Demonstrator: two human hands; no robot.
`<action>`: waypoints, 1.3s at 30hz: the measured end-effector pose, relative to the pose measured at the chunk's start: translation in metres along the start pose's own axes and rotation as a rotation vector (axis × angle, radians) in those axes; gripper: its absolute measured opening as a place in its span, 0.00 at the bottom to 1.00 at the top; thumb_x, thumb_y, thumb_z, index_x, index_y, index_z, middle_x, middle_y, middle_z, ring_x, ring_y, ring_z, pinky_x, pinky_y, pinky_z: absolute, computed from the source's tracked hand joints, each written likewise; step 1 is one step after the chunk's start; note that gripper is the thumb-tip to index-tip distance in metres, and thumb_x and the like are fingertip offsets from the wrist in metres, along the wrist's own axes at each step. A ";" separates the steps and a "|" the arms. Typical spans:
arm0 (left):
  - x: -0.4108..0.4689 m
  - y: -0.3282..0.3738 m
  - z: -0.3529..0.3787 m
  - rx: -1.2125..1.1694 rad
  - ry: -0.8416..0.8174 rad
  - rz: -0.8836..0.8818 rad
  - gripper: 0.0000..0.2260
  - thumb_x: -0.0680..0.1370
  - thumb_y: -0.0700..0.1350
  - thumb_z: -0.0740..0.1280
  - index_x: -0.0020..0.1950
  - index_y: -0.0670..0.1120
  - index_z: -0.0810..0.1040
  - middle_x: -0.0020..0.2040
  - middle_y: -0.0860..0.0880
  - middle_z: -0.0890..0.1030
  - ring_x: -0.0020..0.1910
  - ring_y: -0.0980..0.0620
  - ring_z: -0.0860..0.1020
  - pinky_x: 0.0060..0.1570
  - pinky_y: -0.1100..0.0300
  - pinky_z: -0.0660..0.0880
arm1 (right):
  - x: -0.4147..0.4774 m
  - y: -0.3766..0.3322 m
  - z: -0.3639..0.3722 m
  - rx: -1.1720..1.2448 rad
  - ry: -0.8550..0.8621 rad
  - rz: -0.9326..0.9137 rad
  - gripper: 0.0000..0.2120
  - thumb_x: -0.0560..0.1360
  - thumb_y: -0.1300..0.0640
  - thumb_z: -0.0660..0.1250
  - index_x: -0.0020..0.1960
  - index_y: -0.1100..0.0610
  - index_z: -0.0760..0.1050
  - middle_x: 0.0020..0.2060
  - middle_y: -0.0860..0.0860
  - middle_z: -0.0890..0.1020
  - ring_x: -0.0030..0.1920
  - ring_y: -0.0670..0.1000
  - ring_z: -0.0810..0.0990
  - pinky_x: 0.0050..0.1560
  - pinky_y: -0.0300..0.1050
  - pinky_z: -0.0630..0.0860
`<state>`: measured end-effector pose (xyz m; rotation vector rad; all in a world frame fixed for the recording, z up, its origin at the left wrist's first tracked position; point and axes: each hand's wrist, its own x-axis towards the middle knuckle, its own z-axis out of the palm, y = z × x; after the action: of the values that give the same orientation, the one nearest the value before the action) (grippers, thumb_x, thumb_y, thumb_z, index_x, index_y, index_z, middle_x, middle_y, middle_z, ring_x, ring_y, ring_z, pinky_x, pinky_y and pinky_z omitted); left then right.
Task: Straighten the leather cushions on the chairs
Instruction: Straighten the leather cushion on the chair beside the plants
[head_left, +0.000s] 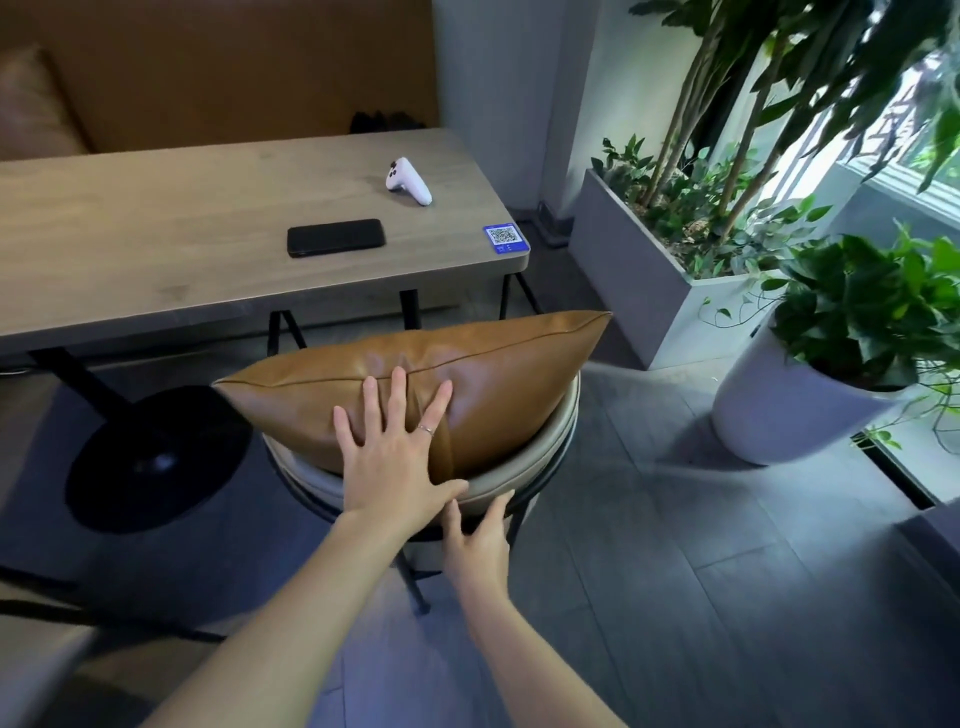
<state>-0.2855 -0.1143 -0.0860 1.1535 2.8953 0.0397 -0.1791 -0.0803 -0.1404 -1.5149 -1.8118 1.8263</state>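
My left hand (395, 462) presses flat, fingers spread, on the cushion (467, 374). My right hand (478, 540), open, steadies the chair (524, 457) rim. Pushing harder could tip the cushion forward off the backrest.

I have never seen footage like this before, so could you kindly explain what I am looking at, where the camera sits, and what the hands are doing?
This is a single picture from a wide-angle camera worn on a person's head, looking forward and down. No machine is involved, only two bare hands. The left hand lies flat and open on a tan leather cushion standing on a round beige chair. The right hand touches the chair's rim, fingers spread. Neither grips anything. Behind, a pale wooden table carries a black phone, a white controller and a blue QR code card. Green potted plants stand on the right.
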 end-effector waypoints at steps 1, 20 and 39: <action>0.003 -0.003 -0.004 -0.009 -0.018 -0.001 0.50 0.72 0.73 0.65 0.79 0.64 0.32 0.82 0.45 0.32 0.80 0.38 0.34 0.75 0.32 0.40 | 0.002 -0.002 0.004 0.001 -0.007 0.003 0.42 0.82 0.43 0.60 0.83 0.54 0.37 0.76 0.57 0.69 0.75 0.59 0.66 0.70 0.51 0.67; 0.041 0.029 -0.054 0.026 -0.118 -0.161 0.52 0.67 0.77 0.64 0.81 0.61 0.42 0.78 0.40 0.65 0.74 0.32 0.65 0.69 0.37 0.63 | 0.083 -0.064 -0.096 -0.037 -0.172 0.288 0.53 0.70 0.43 0.73 0.81 0.42 0.40 0.75 0.55 0.67 0.60 0.64 0.77 0.54 0.61 0.77; 0.086 0.115 -0.054 0.121 -0.164 -0.215 0.52 0.65 0.79 0.62 0.82 0.62 0.44 0.76 0.41 0.67 0.72 0.31 0.67 0.68 0.36 0.65 | 0.109 -0.042 -0.099 -0.026 -0.188 0.227 0.53 0.74 0.50 0.69 0.81 0.44 0.32 0.72 0.64 0.67 0.68 0.63 0.71 0.66 0.57 0.73</action>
<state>-0.2710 0.0276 -0.0298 0.8085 2.8880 -0.2261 -0.1822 0.0728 -0.1389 -1.6690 -1.8131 2.1219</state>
